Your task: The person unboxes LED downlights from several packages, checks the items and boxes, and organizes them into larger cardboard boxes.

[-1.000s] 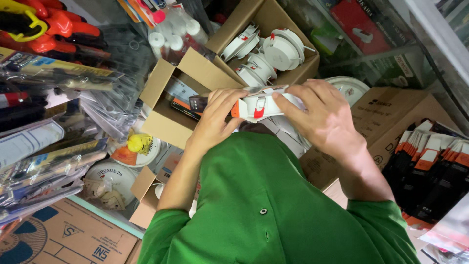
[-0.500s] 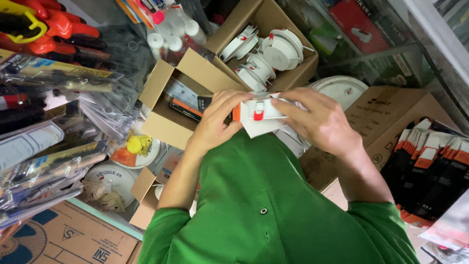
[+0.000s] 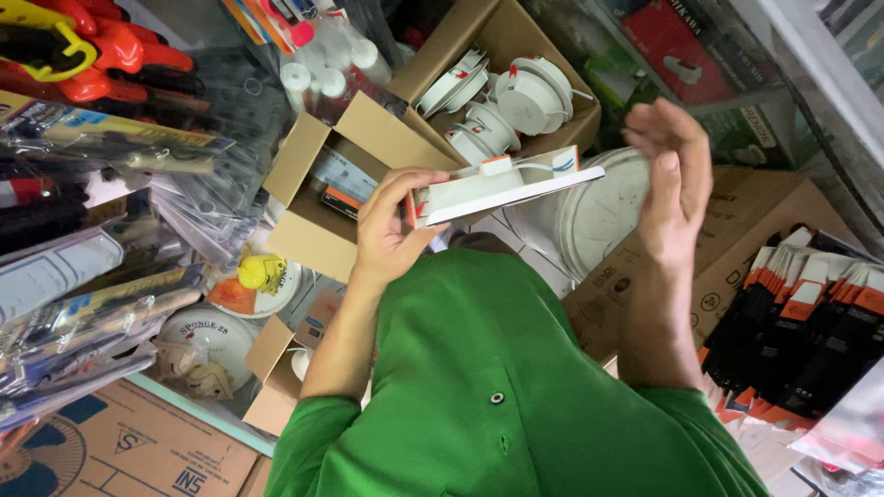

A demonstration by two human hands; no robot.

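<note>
My left hand (image 3: 391, 230) grips one end of a flat white panel light (image 3: 502, 187) with orange clips, held edge-on over the boxes. My right hand (image 3: 670, 179) is off the light, raised to its right with the fingers apart and holding nothing. My green sleeves and shirt (image 3: 502, 396) fill the lower middle of the view.
An open cardboard box (image 3: 552, 120) of white round downlights sits behind the light. A second open box (image 3: 318, 198) lies left of it. White round plates (image 3: 599, 216), spray bottles (image 3: 318, 69), bagged tools (image 3: 92, 138) and black-and-orange packets (image 3: 810, 313) crowd around.
My right hand has let go of the panel light and lifted away to the right. The left hand now holds the light alone, turned edge-on.
</note>
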